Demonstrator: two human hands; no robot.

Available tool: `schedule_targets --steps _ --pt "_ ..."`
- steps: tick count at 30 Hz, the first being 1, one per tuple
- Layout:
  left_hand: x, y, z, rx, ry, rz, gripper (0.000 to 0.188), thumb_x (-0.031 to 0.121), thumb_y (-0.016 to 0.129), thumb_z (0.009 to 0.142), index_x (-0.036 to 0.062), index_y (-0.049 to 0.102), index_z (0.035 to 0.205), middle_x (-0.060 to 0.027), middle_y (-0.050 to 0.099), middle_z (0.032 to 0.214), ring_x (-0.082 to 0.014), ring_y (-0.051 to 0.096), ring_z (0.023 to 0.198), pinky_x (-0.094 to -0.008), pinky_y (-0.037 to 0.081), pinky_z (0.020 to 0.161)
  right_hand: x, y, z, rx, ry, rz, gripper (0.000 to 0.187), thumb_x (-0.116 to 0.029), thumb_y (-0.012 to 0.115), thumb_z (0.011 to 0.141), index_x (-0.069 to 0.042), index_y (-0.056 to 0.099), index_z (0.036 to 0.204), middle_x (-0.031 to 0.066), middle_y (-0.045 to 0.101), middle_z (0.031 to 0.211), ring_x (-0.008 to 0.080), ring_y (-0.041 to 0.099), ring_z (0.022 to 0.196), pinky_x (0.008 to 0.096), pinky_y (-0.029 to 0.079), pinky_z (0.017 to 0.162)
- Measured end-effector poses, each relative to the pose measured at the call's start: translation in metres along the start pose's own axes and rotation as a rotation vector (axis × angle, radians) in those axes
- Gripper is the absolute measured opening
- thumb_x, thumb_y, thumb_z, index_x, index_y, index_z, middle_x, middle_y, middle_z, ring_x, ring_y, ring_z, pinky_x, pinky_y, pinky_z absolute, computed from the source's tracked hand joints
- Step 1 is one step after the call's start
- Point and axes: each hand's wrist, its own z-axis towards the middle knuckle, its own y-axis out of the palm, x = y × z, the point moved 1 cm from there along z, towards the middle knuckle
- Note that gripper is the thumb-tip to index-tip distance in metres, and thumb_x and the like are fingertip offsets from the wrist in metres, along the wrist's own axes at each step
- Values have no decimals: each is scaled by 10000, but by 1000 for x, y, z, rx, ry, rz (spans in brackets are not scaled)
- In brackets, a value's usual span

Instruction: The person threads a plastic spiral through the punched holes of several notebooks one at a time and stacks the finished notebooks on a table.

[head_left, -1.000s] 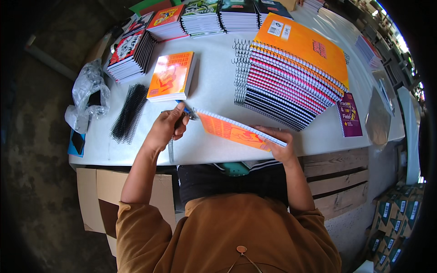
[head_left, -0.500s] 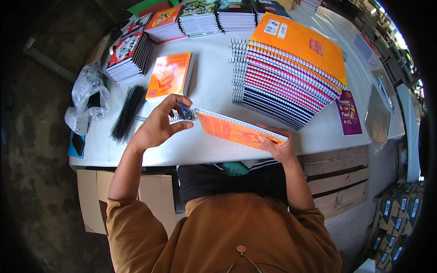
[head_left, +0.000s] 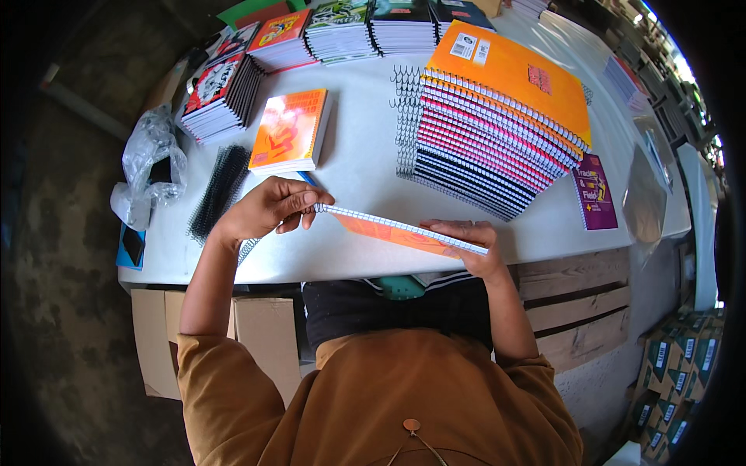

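Note:
My right hand (head_left: 472, 242) grips the right end of an orange spiral notebook (head_left: 388, 233), thumb and fingers on either side. The notebook is tilted, its spine edge up, above the near part of the table. At its left corner, my left hand (head_left: 272, 210) is closed in a pinch on the end of the wire coil (head_left: 318, 207). A blue-handled tool (head_left: 308, 178) shows just beyond my left fingers; its kind is partly hidden. Behind it lies a small stack of orange notebooks (head_left: 289, 130). Left of my hand is a bundle of dark wire coils (head_left: 217, 194).
A tall fanned stack of spiral notebooks (head_left: 505, 101) stands right of centre, loose coil ends sticking out leftward. More notebook stacks (head_left: 338, 35) line the far edge. A crumpled plastic bag (head_left: 151, 167) lies at the left, a purple booklet (head_left: 595, 194) at the right.
My left hand has let go of the blue-handled tool and closed on the coil end. The notebook has tipped, showing less of its cover. My right fingers have shifted along its upper edge.

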Motion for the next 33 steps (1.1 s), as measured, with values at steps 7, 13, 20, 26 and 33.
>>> schedule_targets --steps 7,13,20,26,33 --pt "-8 3 1 8 228 60 276 106 626 835 19 583 1093 -33 584 848 -88 513 727 -224 438 671 -13 2 3 21 123 -55 301 56 558 779 28 610 1073 155 644 1028 230 635 931 290 476 838" --pt "11 11 -5 86 273 810 409 80 678 765 22 513 1136 -118 573 1028 -208 551 921 -307 439 813 -9 8 1 86 161 -105 305 38 575 780 9 611 1081 135 657 1001 211 650 875 268 493 785" --pt "26 32 -9 362 389 1156 343 197 708 720 30 558 980 -116 567 1038 -299 543 992 -383 430 843 -6 11 1 67 21 -230 449 92 464 672 4 610 1088 138 636 1057 248 633 941 296 489 845" --pt "20 39 -7 590 659 1327 267 162 725 675 56 560 857 -71 570 884 -281 550 913 -379 424 803 -6 15 -1 67 -21 -266 473 119 470 657 0 607 1093 137 635 1058 248 630 950 297 493 843" --pt "22 39 -9 515 687 1391 291 212 755 629 87 553 797 -25 574 872 -199 549 865 -367 367 862 -11 23 -2 108 -112 -410 489 139 530 631 -23 618 1084 126 638 1048 269 635 920 304 510 807"
